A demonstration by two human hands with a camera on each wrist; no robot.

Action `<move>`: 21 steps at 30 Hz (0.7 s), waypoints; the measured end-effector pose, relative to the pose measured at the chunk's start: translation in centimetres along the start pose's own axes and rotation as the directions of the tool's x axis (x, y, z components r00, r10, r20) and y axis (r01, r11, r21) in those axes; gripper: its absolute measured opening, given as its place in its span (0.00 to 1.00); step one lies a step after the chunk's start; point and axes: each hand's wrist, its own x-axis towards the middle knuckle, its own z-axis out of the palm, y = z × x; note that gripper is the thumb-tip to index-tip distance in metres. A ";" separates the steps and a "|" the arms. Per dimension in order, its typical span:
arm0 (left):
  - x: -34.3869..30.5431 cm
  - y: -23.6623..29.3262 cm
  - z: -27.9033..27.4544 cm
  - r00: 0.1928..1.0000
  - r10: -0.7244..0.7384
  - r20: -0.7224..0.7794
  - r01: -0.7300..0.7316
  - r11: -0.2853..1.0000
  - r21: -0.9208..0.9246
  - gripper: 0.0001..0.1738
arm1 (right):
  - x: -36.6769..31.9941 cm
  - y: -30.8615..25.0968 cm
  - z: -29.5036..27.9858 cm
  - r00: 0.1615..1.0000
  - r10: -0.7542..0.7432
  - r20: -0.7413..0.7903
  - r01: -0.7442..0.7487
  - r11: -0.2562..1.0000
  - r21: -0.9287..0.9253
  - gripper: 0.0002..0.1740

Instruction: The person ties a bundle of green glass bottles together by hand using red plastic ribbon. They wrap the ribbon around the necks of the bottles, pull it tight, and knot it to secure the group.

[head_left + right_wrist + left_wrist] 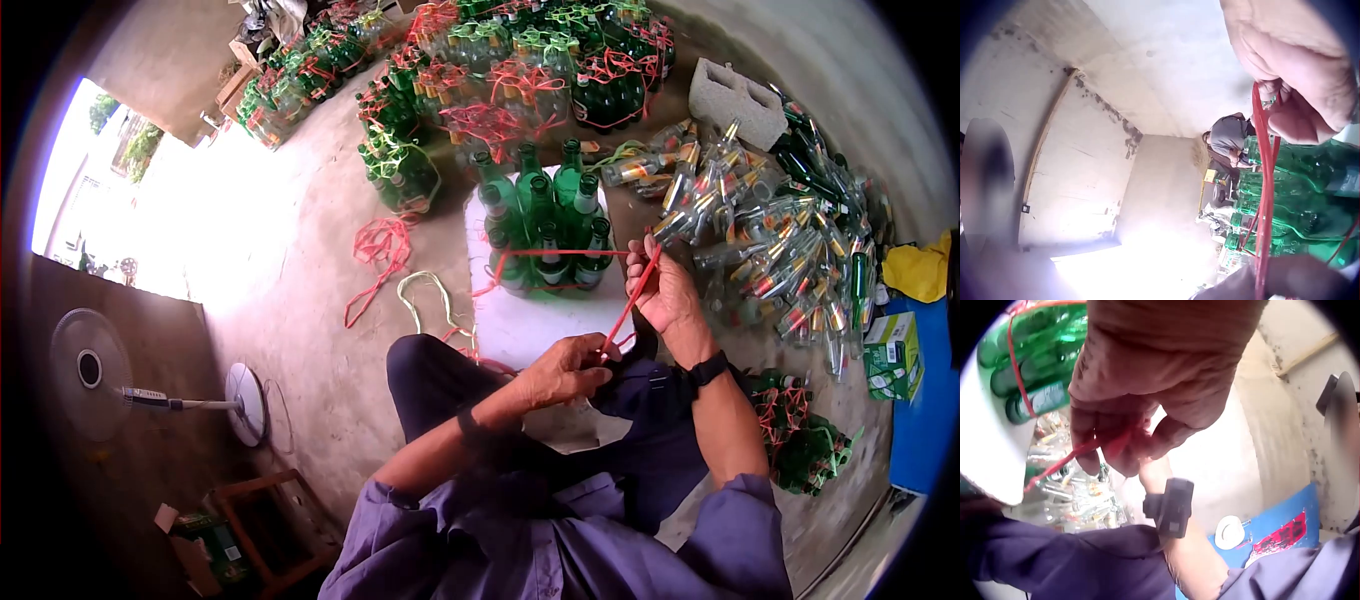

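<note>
A cluster of green glass bottles [545, 215] stands upright on a white board [500, 325] in front of the person's knees. Red plastic string [560, 252] runs across the near side of the bottles to the right hand [668, 290], which pinches it to the right of them. From there the string slants down, taut, to the left hand [565, 372]. The left hand grips it nearer the body, its curled fingers showing in the left wrist view. In the right wrist view, red strands [1264, 181] hang from the pinching right fingers beside the bottles.
Loose clear bottles [790, 235] lie heaped at the right, beside a concrete block [735, 100]. Tied bottle bundles [500, 85] stand at the back. Loose red string [380, 250] lies on the floor at the left, near a standing fan [92, 370]. Another person [1232, 134] is farther off.
</note>
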 end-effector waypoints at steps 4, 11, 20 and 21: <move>-5.6 5.7 -4.5 0.981 -0.106 -0.160 0.130 0.979 0.154 0.10 | 1.3 -0.7 -0.1 0.995 0.032 -0.093 -0.037 0.998 -0.055 0.14; -11.8 6.5 -15.2 0.948 -0.082 -0.308 0.159 0.959 0.235 0.09 | 2.9 -1.3 -1.2 0.992 0.017 -0.124 -0.009 0.997 0.072 0.05; -5.6 11.4 -22.6 0.798 0.325 -0.508 -0.378 0.926 -0.002 0.17 | 2.8 -2.0 1.8 0.983 -0.154 -0.096 0.145 0.985 -0.097 0.09; -3.6 12.2 -22.5 0.766 0.375 -0.522 -0.407 0.912 0.058 0.17 | 3.1 -2.1 1.8 0.984 -0.149 -0.096 0.135 0.981 -0.137 0.12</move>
